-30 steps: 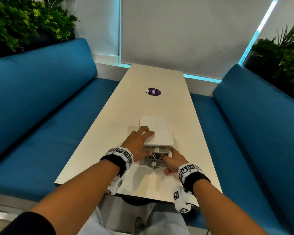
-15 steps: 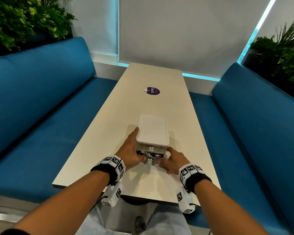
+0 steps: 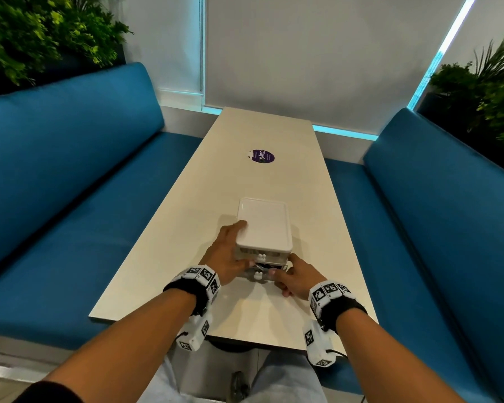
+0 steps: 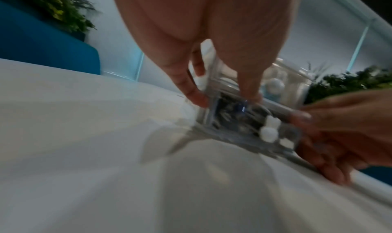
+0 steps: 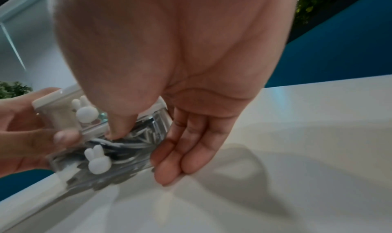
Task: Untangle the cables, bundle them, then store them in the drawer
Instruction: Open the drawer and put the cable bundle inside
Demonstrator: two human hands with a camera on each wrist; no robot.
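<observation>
A small white drawer unit (image 3: 264,225) stands on the pale table (image 3: 184,228) near its front end. Its lower clear drawer (image 3: 262,275) (image 5: 118,154), with a white bunny knob (image 5: 96,161), sticks out a little. Black and white cables (image 5: 129,143) (image 4: 231,114) lie coiled inside it. My left hand (image 3: 224,257) grips the unit's left side, fingertips on the lid corner and thumb at the drawer's front. My right hand (image 3: 296,276) (image 5: 191,94) has straight fingers along the drawer's right side, while its thumb presses on the cables.
A purple round sticker (image 3: 263,156) marks the middle of the table. Blue benches (image 3: 70,199) (image 3: 437,213) run along both sides. Green plants (image 3: 26,33) (image 3: 486,94) stand behind the backrests. A white blind (image 3: 317,53) closes the far end.
The lower drawer has slid further into the unit. My left hand moved off the lid onto the unit's left side. My right hand followed the drawer forward.
</observation>
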